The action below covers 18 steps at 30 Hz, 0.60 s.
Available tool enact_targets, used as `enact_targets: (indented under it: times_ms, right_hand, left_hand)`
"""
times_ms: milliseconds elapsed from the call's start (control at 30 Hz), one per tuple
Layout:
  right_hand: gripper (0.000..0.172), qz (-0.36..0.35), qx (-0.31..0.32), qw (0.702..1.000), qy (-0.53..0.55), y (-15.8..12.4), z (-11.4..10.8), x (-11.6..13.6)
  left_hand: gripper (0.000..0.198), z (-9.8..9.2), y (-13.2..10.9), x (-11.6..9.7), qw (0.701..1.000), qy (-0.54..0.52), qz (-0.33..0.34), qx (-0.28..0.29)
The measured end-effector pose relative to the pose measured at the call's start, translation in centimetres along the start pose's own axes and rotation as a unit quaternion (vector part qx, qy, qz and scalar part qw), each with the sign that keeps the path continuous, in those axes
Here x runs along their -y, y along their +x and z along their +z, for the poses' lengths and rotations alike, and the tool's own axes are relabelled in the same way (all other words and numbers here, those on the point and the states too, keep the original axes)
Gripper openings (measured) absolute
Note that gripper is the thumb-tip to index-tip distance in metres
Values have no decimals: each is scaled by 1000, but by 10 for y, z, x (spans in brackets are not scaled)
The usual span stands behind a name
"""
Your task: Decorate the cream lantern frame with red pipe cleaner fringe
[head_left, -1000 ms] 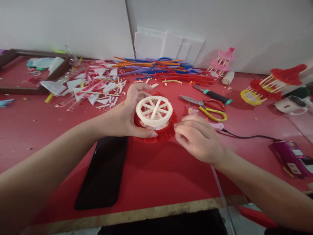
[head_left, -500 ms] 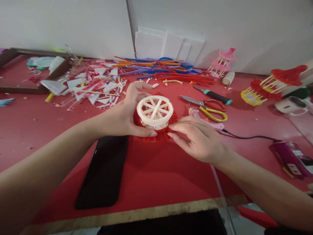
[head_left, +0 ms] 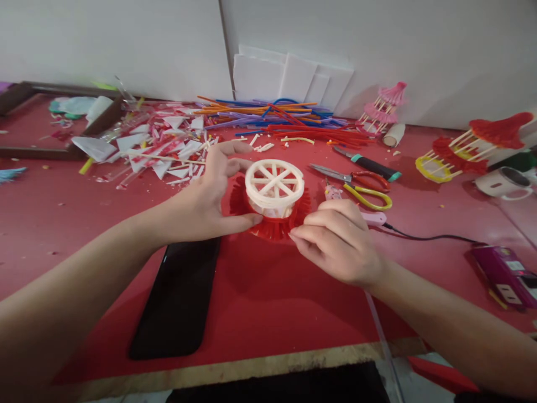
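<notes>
A small craft model [head_left: 274, 184] stands on the red tabletop, with a cream spoked ring on top and short posts beneath. Around its lower part spreads a pleated red frill [head_left: 268, 228]. My left hand [head_left: 213, 196] curves about the model's left side, its thumb lying on the frill and some of its fingers partly hidden behind. On the right, my right hand [head_left: 339, 240] pinches at the frill's front right edge with thumb and forefinger, its other fingers curled in.
A black phone [head_left: 176, 302] lies front left. Scissors [head_left: 352, 184], a cutter [head_left: 369, 165] and a corded pink tool [head_left: 373, 218] lie right. Coloured pipe cleaners [head_left: 272, 115] and scraps [head_left: 163, 140] are behind. Pink [head_left: 384, 109] and red [head_left: 474, 140] models stand beyond, near a mug [head_left: 503, 182].
The model has turned and shifted slightly right, showing more of the frill at its left. My left thumb has slid back left a little; my right hand has dropped slightly.
</notes>
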State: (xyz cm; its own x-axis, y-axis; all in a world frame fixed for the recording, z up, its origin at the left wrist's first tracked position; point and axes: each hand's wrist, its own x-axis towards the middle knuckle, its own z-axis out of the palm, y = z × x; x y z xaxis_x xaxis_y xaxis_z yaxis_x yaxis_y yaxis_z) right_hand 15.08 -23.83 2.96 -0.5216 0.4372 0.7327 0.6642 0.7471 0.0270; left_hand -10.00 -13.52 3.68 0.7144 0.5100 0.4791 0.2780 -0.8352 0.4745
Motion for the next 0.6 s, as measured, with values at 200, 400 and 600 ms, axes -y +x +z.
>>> enact_targets:
  times_ms: [200, 400, 600]
  right_hand:
    - [10, 13, 2, 1000, 23, -4, 2, 0]
    - [13, 38, -4, 998, 47, -5, 5, 2]
    - [30, 57, 29, 989, 131, -5, 0, -1]
  left_hand:
    - [68, 4, -5, -2, 997, 53, -18, -52]
    - [23, 24, -13, -43, 985, 127, 17, -118]
    - [21, 40, -11, -58, 979, 165, 57, -106]
